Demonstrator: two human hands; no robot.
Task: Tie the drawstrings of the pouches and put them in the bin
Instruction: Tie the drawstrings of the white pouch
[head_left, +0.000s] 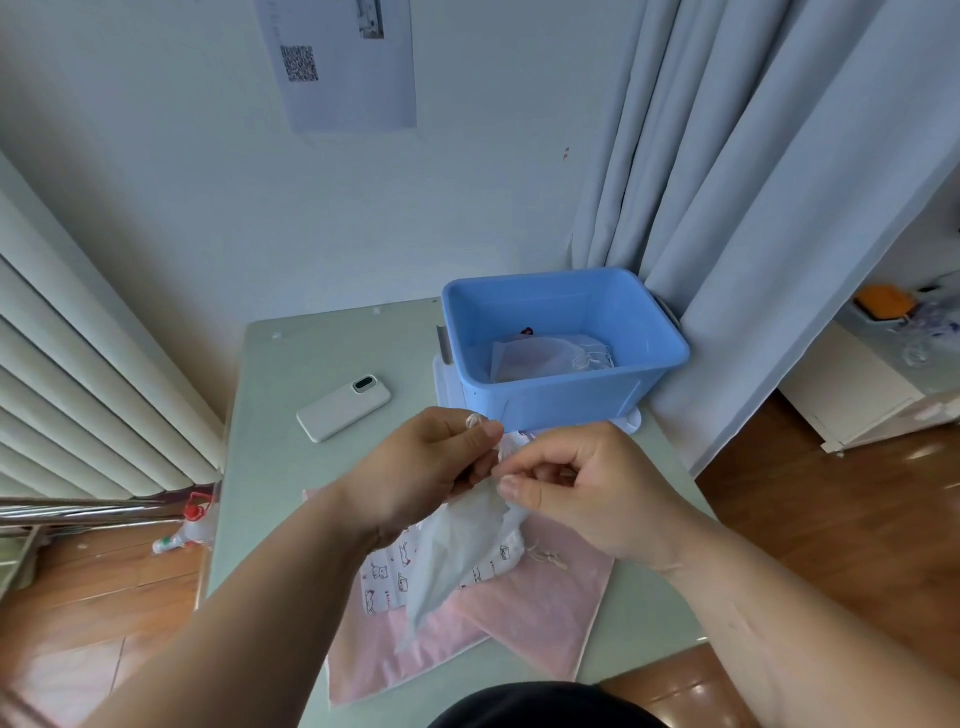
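Above the surface (275, 467): a white pouch (457, 556) hung from both hands, its lower end reaching down to the pouches lying below.
Left hand (436, 467): fingers were curled, pinching the gathered mouth of the white pouch, with a bit of drawstring (474, 420) showing at the thumb tip.
Right hand (587, 488): fingers were curled too, pinching at the same mouth, just beside the left hand.
Bin (545, 400): blue, it stood at the far right of the surface, near the curtain (753, 208); one pale pouch (545, 356) lay inside.
Under the hands: a cat-print pouch (384, 577) lay on flat pink pouches (545, 623).
Phone (344, 408): it lay face down, left of the bin and apart from it.
Floor: a bottle with red cap (187, 530) lay beside the radiator (78, 389).
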